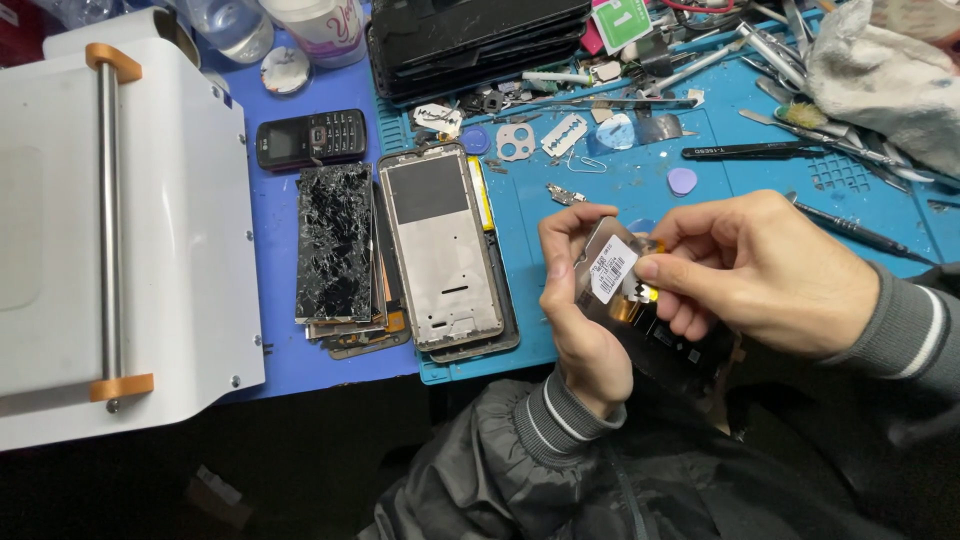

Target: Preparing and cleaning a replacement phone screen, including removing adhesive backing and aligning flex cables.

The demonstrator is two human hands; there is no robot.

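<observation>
**Two hands working a flex cable on a phone screen panel**

Filling the left of the frame, a white machine [120, 230] with an orange-capped roller bar is sitting on the blue work mat [640, 185]. A stack of dark panels [470, 40] is lying along the top centre, and a grey cloth [890, 70] is bunched in the upper right corner. At centre left, a shattered black glass sheet [335, 243] is resting on a pile of old panels, just beside a bare silver phone frame [443, 250]. A small black keypad phone [311, 138] is lying above them.

In the lower centre of the frame, the person is holding a dark screen panel [660, 340] off the mat, over the lap. The left hand [580, 310] is closing around its left edge, thumb on the back near a white barcode sticker [612, 268]. The right hand [770, 270] is pinching at the small gold-coloured flex cable [645, 293] just beside that sticker, thumb and forefinger closed on it.

Judging from this, the work is calling for a light, even pull along the cable's own line, with the left hand keeping the panel from twisting. Tweezers [745, 152] and a razor blade [564, 133] are lying near on the mat.
</observation>
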